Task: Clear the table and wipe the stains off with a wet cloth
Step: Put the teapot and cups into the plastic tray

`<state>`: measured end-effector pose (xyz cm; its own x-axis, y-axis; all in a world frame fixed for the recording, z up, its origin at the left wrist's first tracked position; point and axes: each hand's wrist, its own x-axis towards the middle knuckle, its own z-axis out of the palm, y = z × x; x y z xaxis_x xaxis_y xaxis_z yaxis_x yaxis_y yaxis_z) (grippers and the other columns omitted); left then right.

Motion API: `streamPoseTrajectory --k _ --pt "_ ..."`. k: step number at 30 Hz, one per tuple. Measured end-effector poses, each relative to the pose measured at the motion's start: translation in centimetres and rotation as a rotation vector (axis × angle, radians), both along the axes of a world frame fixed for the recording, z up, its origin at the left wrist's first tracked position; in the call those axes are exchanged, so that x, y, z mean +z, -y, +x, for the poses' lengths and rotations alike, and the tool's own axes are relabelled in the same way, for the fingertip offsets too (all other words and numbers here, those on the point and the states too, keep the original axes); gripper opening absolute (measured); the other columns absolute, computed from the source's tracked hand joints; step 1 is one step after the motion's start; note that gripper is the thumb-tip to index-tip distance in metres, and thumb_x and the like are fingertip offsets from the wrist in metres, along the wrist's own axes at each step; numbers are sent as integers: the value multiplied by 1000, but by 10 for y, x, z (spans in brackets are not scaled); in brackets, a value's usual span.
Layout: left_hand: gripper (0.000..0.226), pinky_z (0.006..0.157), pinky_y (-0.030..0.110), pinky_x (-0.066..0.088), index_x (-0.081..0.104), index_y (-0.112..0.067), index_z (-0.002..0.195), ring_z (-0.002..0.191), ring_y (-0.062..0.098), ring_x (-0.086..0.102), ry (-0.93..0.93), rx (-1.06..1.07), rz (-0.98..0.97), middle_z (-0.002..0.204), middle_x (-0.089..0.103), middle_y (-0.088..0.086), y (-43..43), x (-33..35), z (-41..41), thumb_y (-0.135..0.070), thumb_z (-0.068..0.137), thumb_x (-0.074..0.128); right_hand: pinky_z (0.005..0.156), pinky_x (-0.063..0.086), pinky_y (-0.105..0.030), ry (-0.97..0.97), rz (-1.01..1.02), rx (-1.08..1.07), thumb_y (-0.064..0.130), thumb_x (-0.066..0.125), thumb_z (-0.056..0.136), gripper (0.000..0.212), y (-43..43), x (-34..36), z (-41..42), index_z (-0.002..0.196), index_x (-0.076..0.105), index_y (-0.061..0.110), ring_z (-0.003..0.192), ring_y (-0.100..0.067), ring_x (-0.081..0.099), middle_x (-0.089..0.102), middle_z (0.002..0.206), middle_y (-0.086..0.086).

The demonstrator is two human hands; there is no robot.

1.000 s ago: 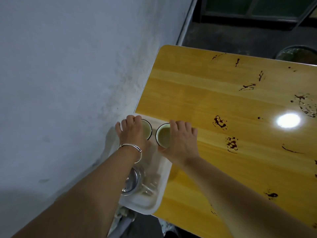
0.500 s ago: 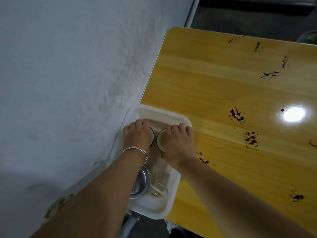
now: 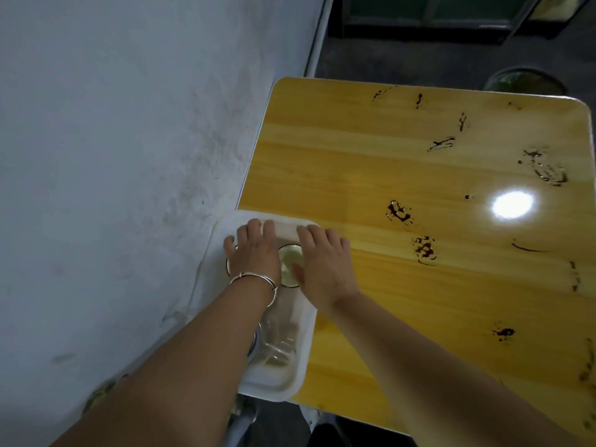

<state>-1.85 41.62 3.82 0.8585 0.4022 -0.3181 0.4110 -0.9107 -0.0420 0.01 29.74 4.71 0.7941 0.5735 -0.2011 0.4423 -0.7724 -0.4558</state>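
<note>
Gripping the white tray [image 3: 277, 385] at the worktop's [image 3: 371, 162] near left edge, I'd lift level so nothing slides. My left hand [image 3: 254, 253] lies flat over one cup [image 3: 228, 264], my right hand [image 3: 325, 269] curls beside the second cup [image 3: 290, 264], fingers on the far rim. Clear glassware [image 3: 277, 340] sits nearer me. Dark stains [image 3: 400, 212] await on the right.

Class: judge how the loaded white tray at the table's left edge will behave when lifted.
The white tray likely needs two hands: it holds cups and glassware. Its contents may slide or tip if tilted. Overhanging the table, it could drop if pushed leftward.
</note>
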Motion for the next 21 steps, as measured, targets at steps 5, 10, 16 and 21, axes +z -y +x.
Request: streamPoseTrajectory --k 5,10,16,21 --pt "51 98 41 30 33 -16 131 123 29 36 92 26 -130 136 31 6 48 37 12 -19 85 57 104 28 -32 -63 129 -219 22 44 95 55 43 29 2 144 24 7 124 -28 35 39 139 -9" --pt "51 99 44 34 32 -14 131 124 29 35 145 -39 -256 136 29 7 109 67 12 -22 87 57 105 30 -31 -17 178 -330 26 45 96 55 103 54 -2 144 24 8 127 -25 36 41 138 -8" --pt "53 98 43 36 29 -15 134 126 27 34 175 -64 -286 138 28 6 200 85 -1 -22 88 56 103 31 -28 26 195 -381 31 47 96 56 192 72 -13 145 26 11 127 -22 37 43 138 -5" --pt "54 99 42 36 28 -16 135 128 27 33 189 3 -313 140 27 5 305 97 -22 -22 89 56 100 35 -29 3 258 -350 31 49 95 57 299 85 -35 145 26 14 127 -20 39 42 138 -3"
